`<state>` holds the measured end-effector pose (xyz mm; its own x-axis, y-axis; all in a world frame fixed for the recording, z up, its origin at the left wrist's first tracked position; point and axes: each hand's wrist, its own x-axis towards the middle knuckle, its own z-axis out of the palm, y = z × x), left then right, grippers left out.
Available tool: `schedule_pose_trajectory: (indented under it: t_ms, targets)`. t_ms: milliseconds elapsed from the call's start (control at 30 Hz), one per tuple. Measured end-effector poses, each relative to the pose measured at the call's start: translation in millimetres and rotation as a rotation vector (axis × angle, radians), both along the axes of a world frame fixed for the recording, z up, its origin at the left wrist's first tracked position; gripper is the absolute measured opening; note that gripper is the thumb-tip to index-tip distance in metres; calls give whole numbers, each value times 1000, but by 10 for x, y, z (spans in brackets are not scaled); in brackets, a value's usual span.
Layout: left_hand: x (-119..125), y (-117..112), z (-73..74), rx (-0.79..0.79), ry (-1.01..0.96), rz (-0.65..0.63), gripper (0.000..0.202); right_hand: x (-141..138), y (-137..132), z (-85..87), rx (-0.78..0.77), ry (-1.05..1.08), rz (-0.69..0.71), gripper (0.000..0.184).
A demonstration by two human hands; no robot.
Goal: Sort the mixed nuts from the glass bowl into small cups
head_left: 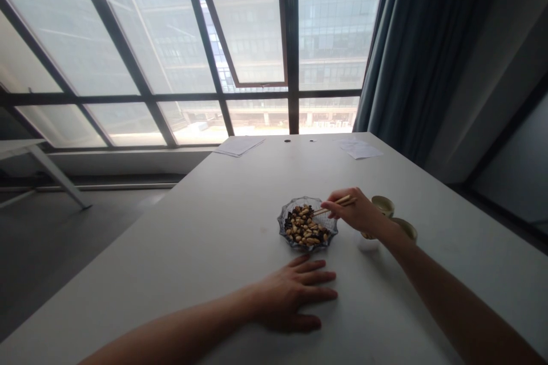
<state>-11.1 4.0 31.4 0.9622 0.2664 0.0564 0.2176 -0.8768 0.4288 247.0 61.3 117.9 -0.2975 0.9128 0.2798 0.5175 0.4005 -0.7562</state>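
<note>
A person's right hand [357, 212], its grip closed on wooden chopsticks [338, 204], holds their tips over a scalloped glass dish [286, 234] of peanuts [305, 227] on a white surface [192, 239], while the left hand [295, 293] lies flat, open and empty just before the dish.

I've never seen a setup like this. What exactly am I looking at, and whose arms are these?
There's no machine here. These are a person's own bare arms, filmed by a camera worn on their head, looking forward and down. On the long white table sits a scalloped clear glass dish of tan peanuts mixed with dark pieces. The right hand holds thin wooden chopsticks, their tips over the dish. The left hand lies flat on the table. Two small pale-green cups stand beyond the right hand, and white paper sheets lie near a large window.
</note>
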Motion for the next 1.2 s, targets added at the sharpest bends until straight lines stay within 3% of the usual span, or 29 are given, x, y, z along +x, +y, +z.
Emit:
schedule_pose_trajectory:
  t_ms: [200,367,567,700,800,967,1200]
  targets:
    - [6,-4,22,-16,8,-1,63,-10,1,-19,50,6,-23,47]
    - [2,-3,16,-26,1,4,63,11,-44,75,44,-12,-58,49]
    - [4,-2,18,-20,3,2,63,279,-250,462,68,-1,-135,49]
    - [9,-2,33,-14,8,1,62,628,-447,753,129,-14,-356,44]
    - [10,1,35,-18,16,1,63,924,-542,854,144,-32,-516,40]
    - [11,-1,29,-30,23,7,63,1280,-553,809,-79,10,-600,32]
    - [11,-5,19,-30,38,10,62,1302,-520,806,-238,4,-539,41]
